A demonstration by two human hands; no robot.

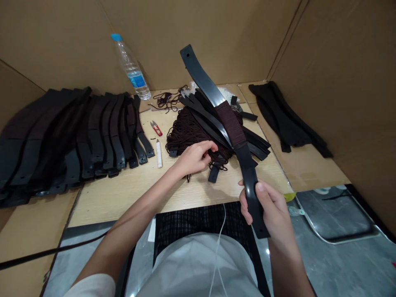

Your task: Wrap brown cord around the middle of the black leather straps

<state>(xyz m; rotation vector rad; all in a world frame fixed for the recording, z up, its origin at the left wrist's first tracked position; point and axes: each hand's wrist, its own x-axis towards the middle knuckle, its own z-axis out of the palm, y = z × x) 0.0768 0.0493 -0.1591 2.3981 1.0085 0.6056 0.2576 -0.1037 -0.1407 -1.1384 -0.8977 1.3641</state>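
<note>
My right hand (272, 204) grips the lower end of a curved black plastic strip (252, 181) with a hole at each end. Dark brown cord wrapping (231, 123) covers the strip's middle, and its far end slants up to the left. My left hand (198, 159) is beside the near side of a dark brown cord pile (185, 130), its fingers loosely bent and apart with nothing visible in them. Several unwrapped black strips (258, 144) lie on and around the cord, partly hidden by the held strip.
Many cord-wrapped strips (93, 132) are stacked at the left. Red thread snips (156, 128) and a white pencil-like stick (159, 153) lie between stack and cord. A water bottle (131, 68) leans against the back panel. More black strips (287, 115) rest at the right.
</note>
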